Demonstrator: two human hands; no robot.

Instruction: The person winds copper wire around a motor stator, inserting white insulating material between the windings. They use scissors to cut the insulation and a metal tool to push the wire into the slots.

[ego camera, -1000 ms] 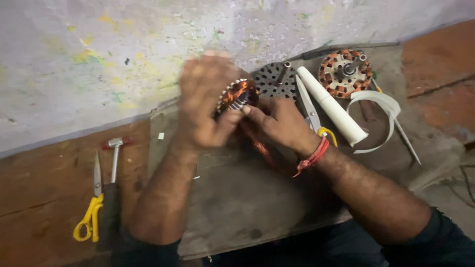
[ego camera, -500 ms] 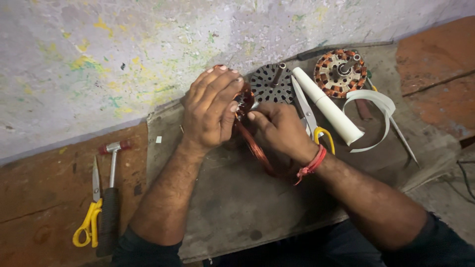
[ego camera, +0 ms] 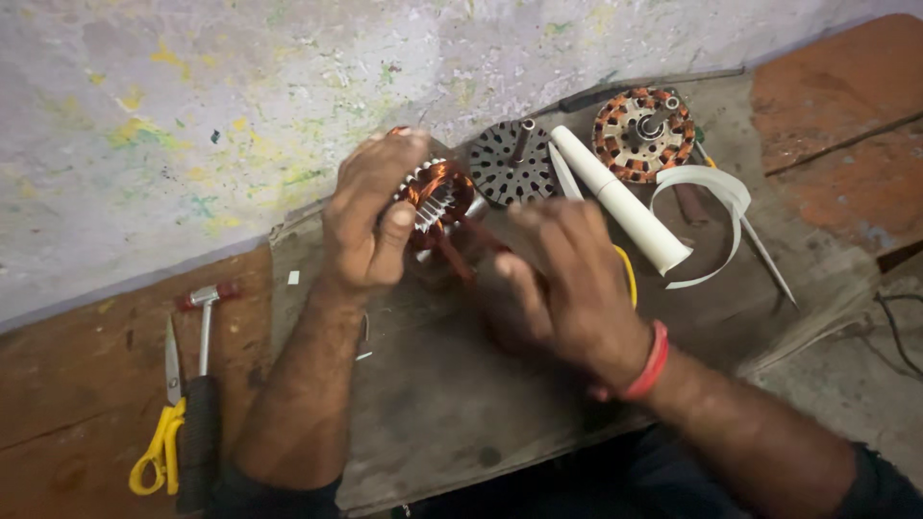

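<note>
Near the middle, your left hand (ego camera: 370,226) grips the copper coil (ego camera: 435,197); your right hand (ego camera: 567,279) hangs loose. Thin wire could snap if tugged.

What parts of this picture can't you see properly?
- Head view: the left hand covers much of the copper-wound motor core.
- The right hand is motion-blurred; what its fingertips grip is unclear.
- A yellow-handled tool is mostly hidden behind that hand.
- The yellow scissors lie partly under the hammer.
</note>
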